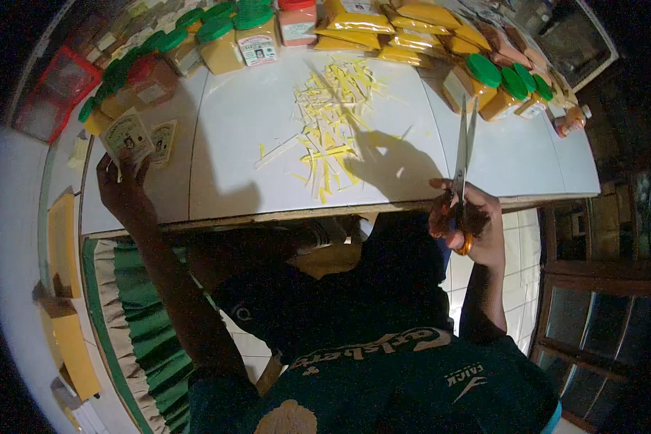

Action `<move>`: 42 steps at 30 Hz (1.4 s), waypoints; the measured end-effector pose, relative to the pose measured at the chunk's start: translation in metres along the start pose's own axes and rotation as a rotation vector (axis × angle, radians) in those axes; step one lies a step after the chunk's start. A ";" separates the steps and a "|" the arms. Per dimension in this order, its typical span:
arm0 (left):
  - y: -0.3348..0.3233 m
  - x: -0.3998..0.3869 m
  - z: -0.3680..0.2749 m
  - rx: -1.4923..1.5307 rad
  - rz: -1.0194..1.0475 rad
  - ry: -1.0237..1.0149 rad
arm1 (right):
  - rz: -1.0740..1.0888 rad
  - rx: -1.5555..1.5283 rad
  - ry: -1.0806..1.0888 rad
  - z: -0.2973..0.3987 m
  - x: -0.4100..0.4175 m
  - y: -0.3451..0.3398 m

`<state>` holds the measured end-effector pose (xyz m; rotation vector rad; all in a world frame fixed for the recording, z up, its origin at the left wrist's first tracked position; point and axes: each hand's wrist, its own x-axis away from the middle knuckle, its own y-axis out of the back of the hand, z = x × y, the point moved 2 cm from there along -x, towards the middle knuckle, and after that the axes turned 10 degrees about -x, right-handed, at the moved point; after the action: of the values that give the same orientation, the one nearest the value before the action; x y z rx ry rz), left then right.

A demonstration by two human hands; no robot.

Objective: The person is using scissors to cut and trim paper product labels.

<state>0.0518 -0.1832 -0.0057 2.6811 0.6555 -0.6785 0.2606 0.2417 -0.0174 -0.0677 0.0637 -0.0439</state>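
Observation:
At the left end of the white table (238, 184), my left hand (127, 184) holds a printed paper label (127, 135) between its fingers. A second printed label (163, 142) lies on the tabletop just right of it. My right hand (474, 217) is at the table's front edge on the right, gripping a pair of scissors (461, 157) by the orange handles. The blades point away from me, slightly parted, with nothing between them. A heap of yellow and white paper strips (331, 119) lies mid-table, partly under the shadow of my right hand.
Plastic jars with green lids (216, 46) and one with a red lid (297, 21) line the back. Yellow-filled bags (358, 21) are stacked beside them. More green-lidded jars (472, 81) and a small bottle (572, 120) stand at right. A red-framed container (57, 92) is at far left.

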 end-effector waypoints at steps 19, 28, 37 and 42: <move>-0.084 0.113 -0.113 0.112 0.580 0.160 | 0.294 -0.006 -0.025 -0.004 -0.016 -0.048; -0.097 0.125 -0.122 0.170 0.691 0.203 | 0.260 0.028 0.044 -0.013 -0.013 -0.044; -0.094 0.122 -0.123 0.148 0.727 0.217 | 0.240 0.012 -0.170 -0.006 -0.021 -0.049; -0.098 0.123 -0.118 0.180 0.762 0.215 | 0.225 0.018 -0.207 -0.005 -0.022 -0.049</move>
<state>0.1438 -0.0106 0.0142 2.8627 -0.4136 -0.2455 0.2360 0.1938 -0.0180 -0.0467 -0.1359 0.1874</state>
